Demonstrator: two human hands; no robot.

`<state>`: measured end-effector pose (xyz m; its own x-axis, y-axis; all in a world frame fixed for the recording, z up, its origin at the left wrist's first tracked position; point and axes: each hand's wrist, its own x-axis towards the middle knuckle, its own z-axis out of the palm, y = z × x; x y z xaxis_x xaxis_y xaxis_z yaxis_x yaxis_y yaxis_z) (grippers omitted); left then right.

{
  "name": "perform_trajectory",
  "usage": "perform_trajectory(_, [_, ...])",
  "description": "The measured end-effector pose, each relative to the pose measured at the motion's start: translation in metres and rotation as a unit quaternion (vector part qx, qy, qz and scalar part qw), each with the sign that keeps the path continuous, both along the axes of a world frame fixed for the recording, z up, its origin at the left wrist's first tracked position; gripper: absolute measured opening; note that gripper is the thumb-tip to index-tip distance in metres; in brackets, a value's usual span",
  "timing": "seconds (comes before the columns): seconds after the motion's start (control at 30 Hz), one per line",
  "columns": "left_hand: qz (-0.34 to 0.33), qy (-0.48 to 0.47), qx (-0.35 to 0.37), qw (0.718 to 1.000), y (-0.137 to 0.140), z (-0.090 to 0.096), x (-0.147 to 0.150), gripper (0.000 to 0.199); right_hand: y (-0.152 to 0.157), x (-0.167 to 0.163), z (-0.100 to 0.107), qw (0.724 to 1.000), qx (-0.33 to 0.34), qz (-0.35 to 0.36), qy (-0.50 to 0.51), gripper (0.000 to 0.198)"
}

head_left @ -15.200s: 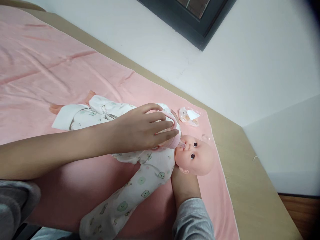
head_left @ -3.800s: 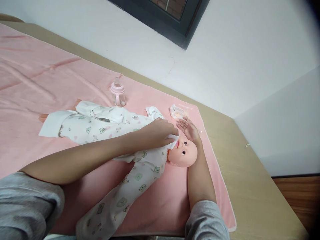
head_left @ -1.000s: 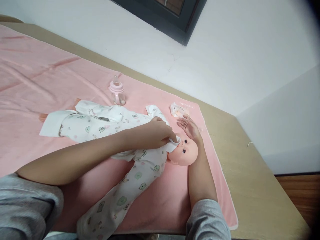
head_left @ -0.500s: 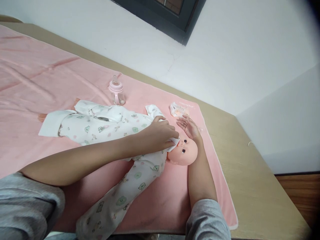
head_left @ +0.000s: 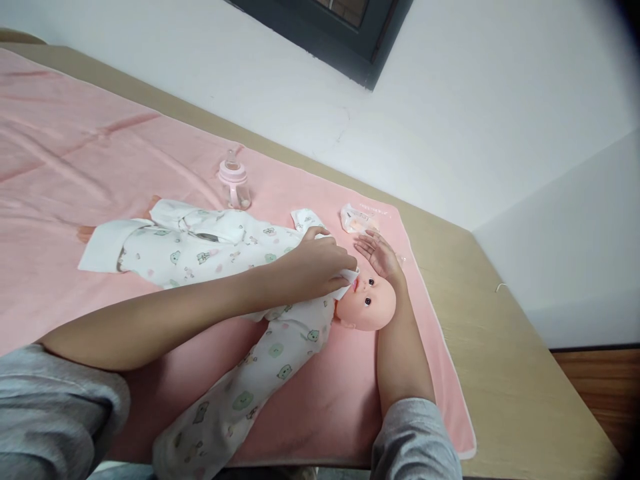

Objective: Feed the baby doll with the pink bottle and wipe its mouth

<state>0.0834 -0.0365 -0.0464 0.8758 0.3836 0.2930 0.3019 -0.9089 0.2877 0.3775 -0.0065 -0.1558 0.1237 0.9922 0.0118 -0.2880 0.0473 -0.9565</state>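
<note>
A baby doll lies on its back, wearing a white suit printed with small green and pink animals. Pinched in the fingers of my left hand is a white tissue, held at the doll's chin beside its mouth. The hand lies over the doll's upper chest and hides part of the collar. My right hand is open, palm up with fingers stretched, just beyond the doll's head. Its forearm runs close along the crown. A small printed plastic packet lies next to those fingertips.
A pink blanket covers much of the wooden table. Behind the doll's body stands a baby bottle with a pink collar and handle. A white wall with a dark window frame rises along the far edge.
My left hand has drawn the tissue slightly away from the doll's mouth, toward the chin, and the lips now show. My right hand has stayed almost where it was.
</note>
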Motion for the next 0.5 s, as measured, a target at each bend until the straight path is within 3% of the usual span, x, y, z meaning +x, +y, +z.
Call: perform_trajectory(0.5, [0.02, -0.019, 0.007, 1.0, 0.0008, -0.0022, 0.0019, 0.02, -0.0006, -0.0006, 0.0007, 1.0, -0.004, -0.003, -0.003, 0.039])
